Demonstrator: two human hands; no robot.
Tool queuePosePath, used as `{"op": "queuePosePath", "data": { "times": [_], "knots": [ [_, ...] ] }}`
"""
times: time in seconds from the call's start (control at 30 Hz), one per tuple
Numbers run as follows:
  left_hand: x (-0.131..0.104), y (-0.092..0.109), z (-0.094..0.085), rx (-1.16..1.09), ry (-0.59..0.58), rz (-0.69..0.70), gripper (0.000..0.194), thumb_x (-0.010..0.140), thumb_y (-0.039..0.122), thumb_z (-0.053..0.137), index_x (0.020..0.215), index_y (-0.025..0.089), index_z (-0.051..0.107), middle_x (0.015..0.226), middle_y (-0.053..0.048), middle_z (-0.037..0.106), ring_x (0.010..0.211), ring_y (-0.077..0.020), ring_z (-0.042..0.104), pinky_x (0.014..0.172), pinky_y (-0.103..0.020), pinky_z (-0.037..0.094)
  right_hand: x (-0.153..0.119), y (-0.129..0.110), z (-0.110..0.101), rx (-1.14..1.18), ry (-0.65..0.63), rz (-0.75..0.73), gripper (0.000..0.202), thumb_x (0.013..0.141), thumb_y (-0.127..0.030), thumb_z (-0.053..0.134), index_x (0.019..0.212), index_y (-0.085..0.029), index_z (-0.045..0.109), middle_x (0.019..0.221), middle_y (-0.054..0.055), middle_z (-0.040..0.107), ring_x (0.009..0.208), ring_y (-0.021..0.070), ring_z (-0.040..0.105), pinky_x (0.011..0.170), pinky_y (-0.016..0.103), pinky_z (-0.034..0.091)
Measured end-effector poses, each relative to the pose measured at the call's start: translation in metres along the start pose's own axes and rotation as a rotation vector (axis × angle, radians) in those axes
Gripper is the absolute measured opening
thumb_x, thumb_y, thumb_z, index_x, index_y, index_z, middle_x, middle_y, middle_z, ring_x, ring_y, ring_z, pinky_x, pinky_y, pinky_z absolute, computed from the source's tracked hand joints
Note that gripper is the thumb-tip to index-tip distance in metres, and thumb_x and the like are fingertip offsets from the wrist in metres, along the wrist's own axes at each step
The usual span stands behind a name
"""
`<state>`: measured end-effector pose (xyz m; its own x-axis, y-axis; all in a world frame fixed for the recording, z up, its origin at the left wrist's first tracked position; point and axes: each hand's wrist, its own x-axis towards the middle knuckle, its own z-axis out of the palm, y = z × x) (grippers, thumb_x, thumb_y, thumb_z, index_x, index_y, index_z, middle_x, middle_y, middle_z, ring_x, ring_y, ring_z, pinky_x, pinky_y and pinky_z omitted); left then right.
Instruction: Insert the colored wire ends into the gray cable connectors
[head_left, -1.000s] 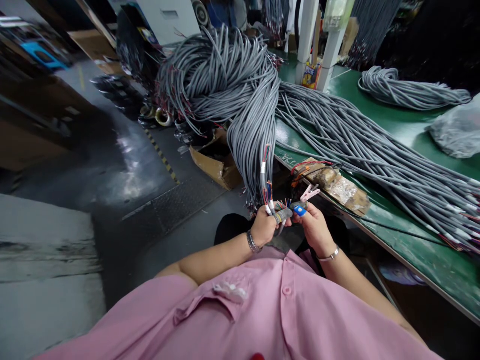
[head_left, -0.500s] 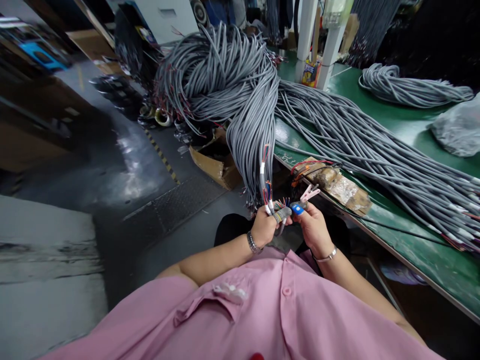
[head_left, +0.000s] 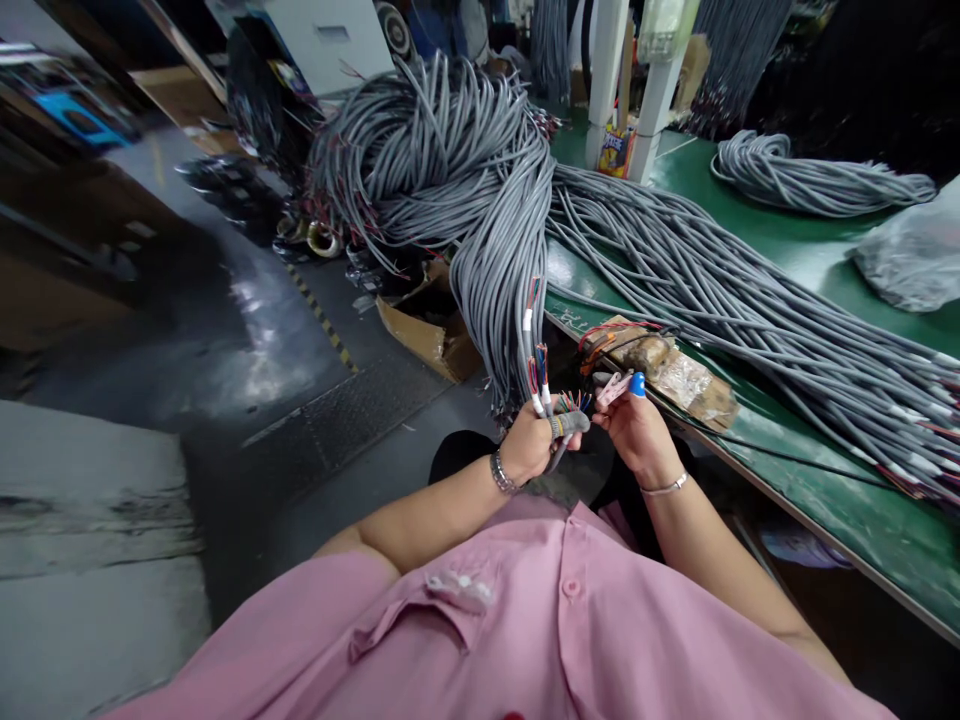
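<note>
My left hand [head_left: 531, 440] is closed around a grey multi-core cable [head_left: 556, 458], just above my lap. Its thumb wears a grey finger cover [head_left: 571, 424]. From the cable's stripped end, thin coloured wires [head_left: 576, 402] fan out beside that thumb. Slightly to the right, apart from the wires, my right hand [head_left: 630, 428] has its fingers curled around a pink clip-like tool [head_left: 613, 388]. A blue cover [head_left: 637, 384] sits on the right thumb, which points up. The tool's far end is too small to make out.
A big bundle of grey cables [head_left: 499, 260] hangs over the table's left end. More grey cables [head_left: 720, 270] lie along the green table [head_left: 810, 465]. A wooden block [head_left: 709, 400] sits near its edge. An open cardboard box [head_left: 420, 335] stands on the floor.
My right hand has moved away from the wire ends, up and to the right. Its blue-covered thumb has lifted, and the pink tool has tilted. The left hand stays nearly in place, holding the cable.
</note>
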<state>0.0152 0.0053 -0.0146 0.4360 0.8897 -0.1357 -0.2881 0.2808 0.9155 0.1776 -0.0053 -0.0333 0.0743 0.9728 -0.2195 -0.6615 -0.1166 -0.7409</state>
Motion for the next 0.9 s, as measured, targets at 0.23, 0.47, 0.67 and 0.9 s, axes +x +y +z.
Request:
{"op": "queuePosePath", "data": {
  "times": [0.23, 0.47, 0.67, 0.9],
  "knots": [
    [0.008, -0.002, 0.010, 0.016, -0.022, -0.028, 0.026, 0.067, 0.032, 0.074, 0.059, 0.013, 0.059, 0.046, -0.001, 0.058, 0.039, -0.0088, 0.048, 0.042, -0.022, 0.027, 0.002, 0.003, 0.008, 0.069, 0.111, -0.092, 0.033, 0.071, -0.052, 0.073, 0.078, -0.020, 0.065, 0.070, -0.001, 0.065, 0.061, 0.0116, 0.056, 0.056, 0.024, 0.046],
    [0.008, -0.005, 0.011, 0.061, -0.010, -0.044, 0.029, 0.066, 0.035, 0.075, 0.057, 0.013, 0.058, 0.045, -0.001, 0.057, 0.040, -0.0086, 0.047, 0.043, -0.023, 0.028, 0.002, 0.005, 0.008, 0.118, 0.097, -0.060, 0.038, 0.071, -0.057, 0.071, 0.073, -0.020, 0.063, 0.067, -0.001, 0.063, 0.058, 0.0110, 0.054, 0.055, 0.024, 0.047],
    [-0.005, -0.002, 0.005, 0.080, -0.012, -0.012, 0.027, 0.070, 0.035, 0.073, 0.061, 0.012, 0.061, 0.048, -0.002, 0.058, 0.040, -0.0075, 0.046, 0.042, -0.023, 0.026, -0.002, 0.002, 0.005, 0.124, -0.005, 0.024, 0.049, 0.077, -0.069, 0.054, 0.079, -0.021, 0.063, 0.074, 0.001, 0.066, 0.059, 0.0114, 0.056, 0.057, 0.025, 0.050],
    [-0.005, 0.000, 0.007, -0.019, 0.070, 0.017, 0.025, 0.069, 0.034, 0.073, 0.062, 0.013, 0.060, 0.049, -0.002, 0.059, 0.041, -0.0088, 0.048, 0.042, -0.023, 0.025, -0.003, 0.001, 0.006, 0.081, 0.034, -0.010, 0.027, 0.079, -0.048, 0.066, 0.083, -0.021, 0.065, 0.077, -0.001, 0.065, 0.061, 0.0103, 0.055, 0.059, 0.023, 0.050]
  ]
}}
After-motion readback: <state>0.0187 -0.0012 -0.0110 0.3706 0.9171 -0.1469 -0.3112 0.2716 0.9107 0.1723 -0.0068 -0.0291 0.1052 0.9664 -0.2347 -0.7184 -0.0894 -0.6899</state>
